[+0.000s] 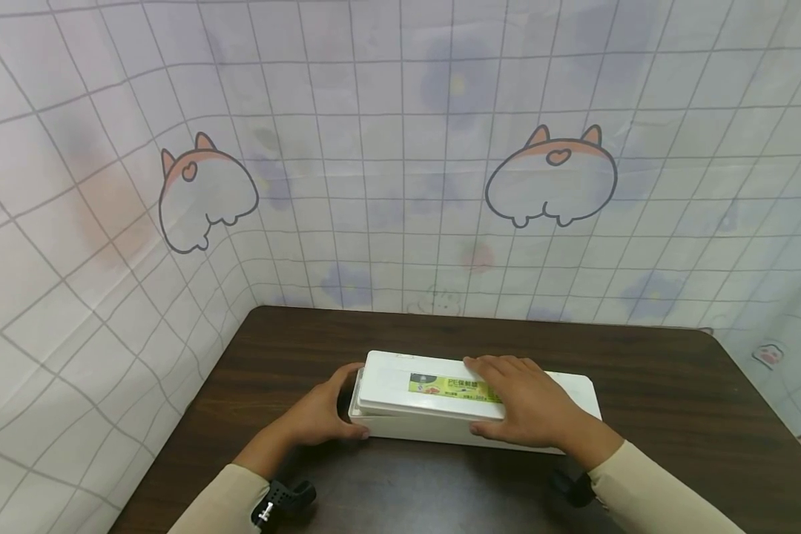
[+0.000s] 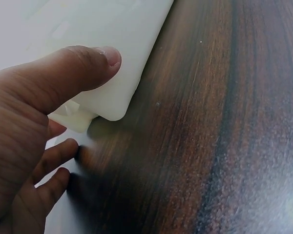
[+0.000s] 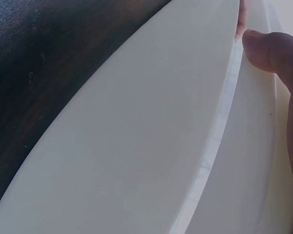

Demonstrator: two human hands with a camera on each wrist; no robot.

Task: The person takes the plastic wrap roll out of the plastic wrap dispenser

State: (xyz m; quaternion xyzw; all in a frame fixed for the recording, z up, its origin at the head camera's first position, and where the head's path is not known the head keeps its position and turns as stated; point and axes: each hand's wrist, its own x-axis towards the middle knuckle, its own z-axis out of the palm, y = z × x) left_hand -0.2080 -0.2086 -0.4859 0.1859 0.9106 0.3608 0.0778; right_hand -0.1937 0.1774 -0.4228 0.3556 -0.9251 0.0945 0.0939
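A long white plastic cling film box (image 1: 427, 432) lies lengthwise on the table. Its white lid (image 1: 387, 380) sits askew on top, with a gap along the front, and carries a yellow-green label (image 1: 434, 385). My left hand (image 1: 317, 413) holds the box's left end, thumb at the front corner and fingers round the back. In the left wrist view that thumb (image 2: 80, 73) lies flat on the white wall. Spread across the lid, my right hand (image 1: 530, 404) grips it from above and covers part of the label. The right wrist view has its thumb (image 3: 263, 51) against the lid's edge.
The dark wood-grain table (image 1: 400, 489) extends around the box on all sides. Behind it and to the left hangs a white grid-patterned cloth (image 1: 400, 185) with cartoon animals. Black straps (image 1: 283, 500) are worn on both wrists over beige sleeves.
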